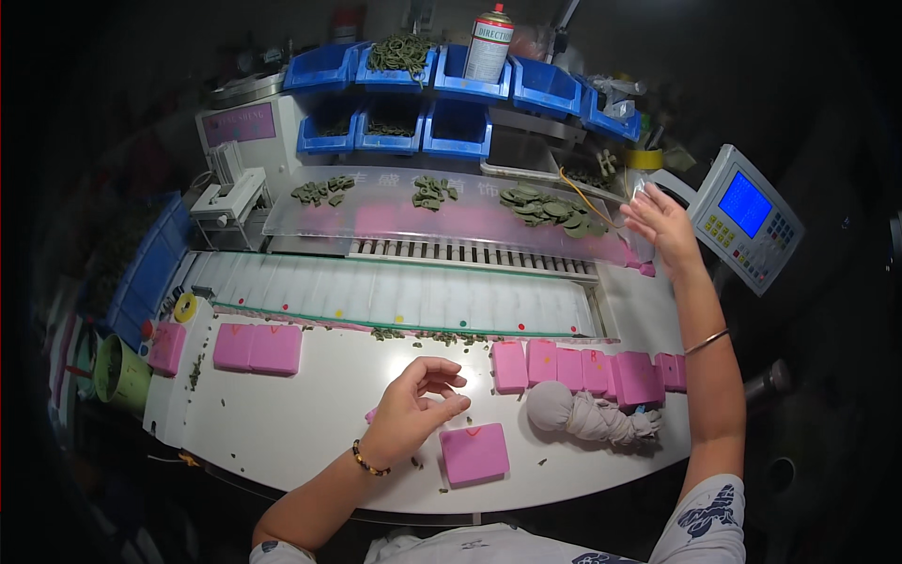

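My left hand (411, 411) hovers above the white table, its fingers loosely curled and the thumb apart, with nothing visible between them. Just below and to its right lies a pink rectangular block (474, 457) with a small red mark at its upper edge. My right hand (665, 231) is raised at the far right, between the tilted clear sheet (376, 221) and a control panel with a blue screen (747, 204). Its fingers are stretched toward the left and look unoccupied. Small green pieces (545, 209) lie in three piles on the sheet.
Pink blocks stand in a row (510, 367) at the right and as a pair (256, 349) at the left. A tied pale cloth bundle (592, 416) lies by the right row. Blue bins (458, 128) and a spray can (489, 45) are at the back; a white conveyor (404, 291) crosses the middle.
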Demonstrator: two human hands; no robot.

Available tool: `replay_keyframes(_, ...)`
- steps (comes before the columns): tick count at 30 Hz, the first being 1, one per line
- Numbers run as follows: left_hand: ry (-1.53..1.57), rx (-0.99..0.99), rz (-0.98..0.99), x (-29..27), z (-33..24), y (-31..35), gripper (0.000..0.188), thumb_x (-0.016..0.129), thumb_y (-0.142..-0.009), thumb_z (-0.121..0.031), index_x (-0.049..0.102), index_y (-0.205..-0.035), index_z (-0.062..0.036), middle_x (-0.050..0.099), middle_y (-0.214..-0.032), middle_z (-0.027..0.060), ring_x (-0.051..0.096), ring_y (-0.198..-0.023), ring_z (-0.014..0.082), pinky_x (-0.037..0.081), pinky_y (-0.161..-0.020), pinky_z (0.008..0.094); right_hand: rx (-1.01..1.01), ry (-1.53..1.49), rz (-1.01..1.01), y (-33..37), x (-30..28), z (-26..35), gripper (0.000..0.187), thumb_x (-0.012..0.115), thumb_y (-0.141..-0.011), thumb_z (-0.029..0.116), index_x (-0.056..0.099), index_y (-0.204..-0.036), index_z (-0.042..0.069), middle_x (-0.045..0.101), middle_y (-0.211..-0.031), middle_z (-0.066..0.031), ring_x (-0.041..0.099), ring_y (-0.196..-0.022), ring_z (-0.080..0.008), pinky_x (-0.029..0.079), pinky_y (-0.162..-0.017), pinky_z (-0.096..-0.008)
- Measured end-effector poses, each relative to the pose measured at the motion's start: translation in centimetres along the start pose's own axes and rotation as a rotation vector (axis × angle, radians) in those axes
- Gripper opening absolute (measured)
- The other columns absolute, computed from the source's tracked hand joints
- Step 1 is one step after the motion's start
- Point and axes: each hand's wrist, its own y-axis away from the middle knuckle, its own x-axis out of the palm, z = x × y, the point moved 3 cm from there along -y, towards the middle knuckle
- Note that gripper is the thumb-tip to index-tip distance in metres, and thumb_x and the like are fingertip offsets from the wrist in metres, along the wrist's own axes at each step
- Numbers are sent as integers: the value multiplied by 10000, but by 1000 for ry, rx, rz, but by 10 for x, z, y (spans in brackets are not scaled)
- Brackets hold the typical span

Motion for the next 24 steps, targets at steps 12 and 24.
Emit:
replay_keyframes(12,-1062,288,156,16,0,46,835,854,-642,-516,560,-1261,-40,472,-1238,162,447,-1167,347,355,-988,460,-12,420,609,222,90,-11,570,751,-844,148,538,-1344,-25,592,-1296,-178,614,-1088,-278,503,-930,-370)
replay_keyframes(24,-1016,579,18,20,16,58,610,803,-691,-158,520,-1215,-27,593,-1144,189,580,-1127,413,482,-943,455,-639,563,585,291,136,-32,399,749,-686,59,611,-1060,27,624,-986,-110,610,-969,-299,459,-876,-418)
